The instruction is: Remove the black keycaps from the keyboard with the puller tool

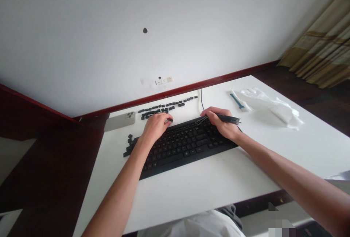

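Right now the left hand [154, 127] is curled nearly shut over the far edge of a black keyboard [183, 146], its fingertips apparently pinching a single keycap [170, 120]. The right hand [218, 122] is closed firmly round the dark handle of a wire keycap puller [228, 119], with the wire loop reaching out ahead of the fingers to the keyboard's far edge.

Just beyond the left hand, a long straggling row of loose keycaps [164, 108] runs along the white counter [191, 189], and a smaller cluster of keycaps [128, 146] sits off to that hand's left, by the keyboard's end. Farther left is a pale smartphone [120, 121]. Out past the right hand, a blue brush [237, 101] lies on crumpled white tissue [270, 105].

Those keycaps look like light, stiff plastic shells, smooth and easy to flick away, so I'd pinch them by opposite sides. The keyboard looks long and rigid, best steadied by its frame.
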Demonstrator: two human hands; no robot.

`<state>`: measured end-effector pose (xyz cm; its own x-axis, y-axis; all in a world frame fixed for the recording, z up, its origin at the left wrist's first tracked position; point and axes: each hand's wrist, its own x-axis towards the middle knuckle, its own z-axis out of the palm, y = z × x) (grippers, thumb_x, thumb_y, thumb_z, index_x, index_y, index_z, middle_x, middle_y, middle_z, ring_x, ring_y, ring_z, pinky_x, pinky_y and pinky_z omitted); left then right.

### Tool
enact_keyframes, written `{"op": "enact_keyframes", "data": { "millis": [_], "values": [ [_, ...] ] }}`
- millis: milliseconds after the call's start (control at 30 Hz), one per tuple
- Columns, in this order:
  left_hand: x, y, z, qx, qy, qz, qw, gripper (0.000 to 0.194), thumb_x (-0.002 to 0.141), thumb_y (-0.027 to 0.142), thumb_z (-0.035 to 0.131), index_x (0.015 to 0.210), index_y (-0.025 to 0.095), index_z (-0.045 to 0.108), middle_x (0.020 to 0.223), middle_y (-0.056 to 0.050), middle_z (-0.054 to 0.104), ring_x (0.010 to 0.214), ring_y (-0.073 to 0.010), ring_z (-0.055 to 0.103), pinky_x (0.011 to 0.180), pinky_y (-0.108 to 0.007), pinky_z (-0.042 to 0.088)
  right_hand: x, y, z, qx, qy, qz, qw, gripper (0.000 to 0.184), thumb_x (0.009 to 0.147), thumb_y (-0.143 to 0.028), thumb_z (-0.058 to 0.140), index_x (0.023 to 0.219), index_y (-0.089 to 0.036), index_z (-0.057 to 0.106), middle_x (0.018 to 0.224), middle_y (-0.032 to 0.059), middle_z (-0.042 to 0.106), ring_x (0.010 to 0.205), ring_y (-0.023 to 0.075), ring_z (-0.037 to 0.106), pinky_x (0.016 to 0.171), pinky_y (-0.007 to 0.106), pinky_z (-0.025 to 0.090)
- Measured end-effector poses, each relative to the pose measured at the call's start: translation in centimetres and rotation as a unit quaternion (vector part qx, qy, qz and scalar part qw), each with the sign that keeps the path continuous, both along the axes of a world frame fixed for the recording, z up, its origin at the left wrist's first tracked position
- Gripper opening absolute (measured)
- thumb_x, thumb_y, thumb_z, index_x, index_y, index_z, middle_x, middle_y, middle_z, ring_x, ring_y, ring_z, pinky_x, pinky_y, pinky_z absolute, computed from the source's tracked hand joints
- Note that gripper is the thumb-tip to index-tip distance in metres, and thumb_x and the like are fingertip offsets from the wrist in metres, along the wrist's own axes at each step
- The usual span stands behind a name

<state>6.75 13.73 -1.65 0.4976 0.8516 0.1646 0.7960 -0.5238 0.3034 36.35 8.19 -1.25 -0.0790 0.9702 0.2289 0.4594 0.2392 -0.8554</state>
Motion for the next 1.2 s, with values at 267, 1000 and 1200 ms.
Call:
{"op": "enact_keyframes", "data": {
  "millis": [267,1000,1200],
  "values": [
    [0.7,0.8,-0.2,0.059,0.050,0.038,0.996,0.016,0.095,0.027,0.070,0.108,0.025,0.080,0.097,-0.005,0.073,0.093,-0.0214,0.066,0.078,-0.031,0.050,-0.1,0.1,0.2,0.003,-0.029,0.006,1.000,0.040,0.102,-0.049,0.048,0.093,-0.022,0.077,0.080,0.0020,0.071,0.075,0.0185,0.063,0.070,0.031,0.043],
    [2.5,0.9,1.4,0.078,0.028,0.102,0.991,0.013,0.095,0.027,0.066,0.095,0.025,0.079,0.089,-0.003,0.070,0.083,-0.0195,0.063,0.069,-0.030,0.045,0.0,0.0,0.3,0.010,-0.029,0.024,0.999,0.043,0.103,-0.054,0.046,0.110,-0.023,0.075,0.074,0.0007,0.065,0.066,0.0161,0.056,0.066,0.030,0.043],
    [5.0,-5.3,1.8,0.001,-0.061,0.008,0.998,0.021,0.098,0.038,0.064,0.110,0.024,0.074,0.094,-0.003,0.070,0.084,-0.0186,0.066,0.078,-0.031,0.053,-0.3,-0.2,0.3,-0.020,-0.005,0.022,1.000,0.040,0.104,-0.050,0.045,0.124,-0.025,0.068,0.078,0.0004,0.067,0.067,0.0162,0.059,0.067,0.030,0.048]
  ]
}}
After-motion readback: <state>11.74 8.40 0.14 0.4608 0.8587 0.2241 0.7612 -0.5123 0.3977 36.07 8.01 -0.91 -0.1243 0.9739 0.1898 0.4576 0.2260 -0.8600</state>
